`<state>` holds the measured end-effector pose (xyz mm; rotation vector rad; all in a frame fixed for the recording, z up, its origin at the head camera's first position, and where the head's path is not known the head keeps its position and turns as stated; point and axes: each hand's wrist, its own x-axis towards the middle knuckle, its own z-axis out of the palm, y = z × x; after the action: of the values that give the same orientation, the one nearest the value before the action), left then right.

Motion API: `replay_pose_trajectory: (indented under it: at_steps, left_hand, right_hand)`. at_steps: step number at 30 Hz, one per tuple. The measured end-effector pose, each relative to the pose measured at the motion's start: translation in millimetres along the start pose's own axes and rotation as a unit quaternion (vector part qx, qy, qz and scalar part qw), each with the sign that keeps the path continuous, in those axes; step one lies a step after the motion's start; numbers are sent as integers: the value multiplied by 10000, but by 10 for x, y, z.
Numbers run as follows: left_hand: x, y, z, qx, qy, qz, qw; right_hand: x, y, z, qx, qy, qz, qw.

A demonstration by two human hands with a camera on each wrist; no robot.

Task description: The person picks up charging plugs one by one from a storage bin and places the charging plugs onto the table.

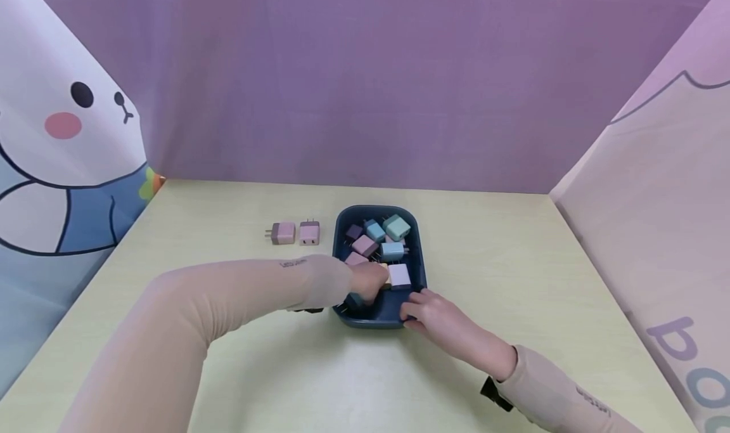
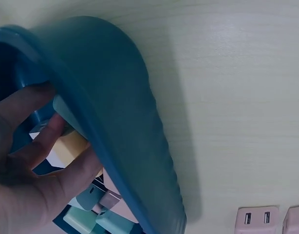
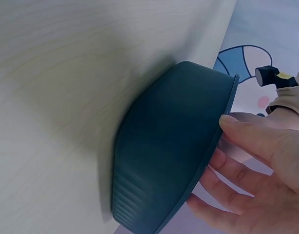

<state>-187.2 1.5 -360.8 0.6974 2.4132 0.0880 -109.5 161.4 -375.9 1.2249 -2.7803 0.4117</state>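
Blue tray point(image 1: 389, 311), left grip point(image 2: 32, 190) at teal charger point(image 2: 67, 116), head view hiding fingertips point(image 2: 56, 122)

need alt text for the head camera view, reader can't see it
A person's left hand reaches into a dark blue tray of blue, green, pink and white plug adapters, while the right hand grips its rim. Two pink adapters lie on the pale table left of the tray, with a purple backdrop behind.

Perhaps a curtained booth: purple backdrop point(image 1: 365, 84), cartoon-printed cloth point(image 1: 45, 160), pale tabletop point(image 1: 496, 249).
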Motion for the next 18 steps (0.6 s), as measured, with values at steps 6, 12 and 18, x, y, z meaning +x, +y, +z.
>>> replay_pose_trajectory:
  at_steps: [6,12,18]
  left_hand:
    - [-7,8,-10,-215,-94,91,9997]
    - [-19,14,-36,-298,-80,90,9995]
    - [-48,3,-96,-303,-91,75,9995]
  right_hand:
    - [-1,-1,-3,-31,7,3,10000]
    - [-9,-3,-21,-18,-28,36,10000]
    - [-8,-2,-7,26,-6,21,10000]
